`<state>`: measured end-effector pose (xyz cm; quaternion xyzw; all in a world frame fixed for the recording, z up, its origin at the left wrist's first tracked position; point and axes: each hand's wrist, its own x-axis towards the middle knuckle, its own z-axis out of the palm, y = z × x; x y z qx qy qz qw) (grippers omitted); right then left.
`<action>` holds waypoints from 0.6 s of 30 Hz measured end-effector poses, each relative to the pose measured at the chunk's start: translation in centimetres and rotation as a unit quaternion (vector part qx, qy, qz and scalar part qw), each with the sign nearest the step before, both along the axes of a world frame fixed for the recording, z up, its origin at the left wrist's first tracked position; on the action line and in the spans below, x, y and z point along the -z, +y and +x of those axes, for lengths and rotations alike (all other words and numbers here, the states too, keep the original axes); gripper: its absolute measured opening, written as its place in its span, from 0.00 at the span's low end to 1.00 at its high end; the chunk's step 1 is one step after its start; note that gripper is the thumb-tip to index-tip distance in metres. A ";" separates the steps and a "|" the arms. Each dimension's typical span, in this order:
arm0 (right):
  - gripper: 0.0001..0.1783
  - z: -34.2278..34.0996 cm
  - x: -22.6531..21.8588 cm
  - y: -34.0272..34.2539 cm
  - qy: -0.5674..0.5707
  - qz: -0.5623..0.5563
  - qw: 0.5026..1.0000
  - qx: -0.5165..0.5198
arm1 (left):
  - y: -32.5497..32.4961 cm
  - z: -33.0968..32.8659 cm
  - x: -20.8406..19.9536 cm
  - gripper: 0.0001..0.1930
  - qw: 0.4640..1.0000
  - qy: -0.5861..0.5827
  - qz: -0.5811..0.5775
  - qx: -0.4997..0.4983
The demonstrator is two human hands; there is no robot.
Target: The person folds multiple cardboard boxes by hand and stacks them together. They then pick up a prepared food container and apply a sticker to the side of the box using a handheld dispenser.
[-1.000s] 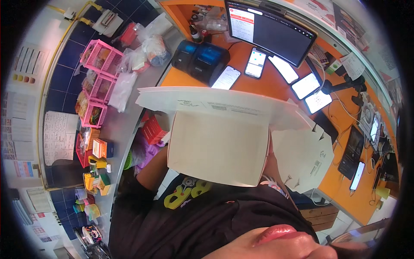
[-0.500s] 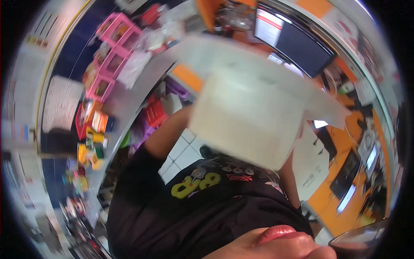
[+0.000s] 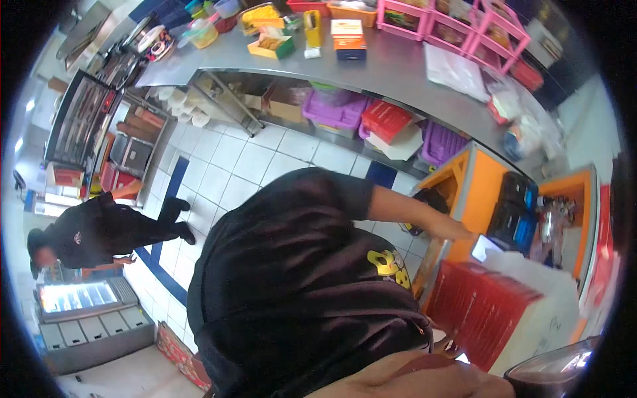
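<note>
Worktop [image 3: 398, 69], steel, upper frame: one.
Pink wire racks [image 3: 458, 20] on it, upper right: three compartments visible.
Purple crates under it: two, [image 3: 335, 109] and [image 3: 441, 142].
Red crate [image 3: 386, 119] between them: one.
Orange box [image 3: 347, 36] on the worktop: one.
Red-and-white flat carton [image 3: 504, 312], lower right: one.
Co-worker in black [image 3: 99, 229], left: one.
Lit display cabinet [image 3: 76, 298], lower left: one.

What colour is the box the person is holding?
The box is red with ribbed lines on one face and white on the other, seen in the head view.
</note>
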<state>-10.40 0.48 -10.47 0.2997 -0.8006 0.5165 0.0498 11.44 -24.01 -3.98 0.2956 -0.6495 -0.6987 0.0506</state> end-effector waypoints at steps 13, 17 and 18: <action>0.12 33.5 6.3 -26.6 0.090 -0.071 0.962 -0.250 | -6.0 53.3 9.5 0.25 0.829 -0.029 0.021 -0.557; 0.09 49.1 3.0 -36.9 -0.164 -0.079 0.858 -0.480 | -10.5 62.6 8.1 0.21 0.749 0.000 -0.065 -0.660; 0.09 52.2 2.4 -39.1 -0.150 -0.088 0.828 -0.533 | -11.9 64.5 8.3 0.19 0.721 0.013 -0.111 -0.684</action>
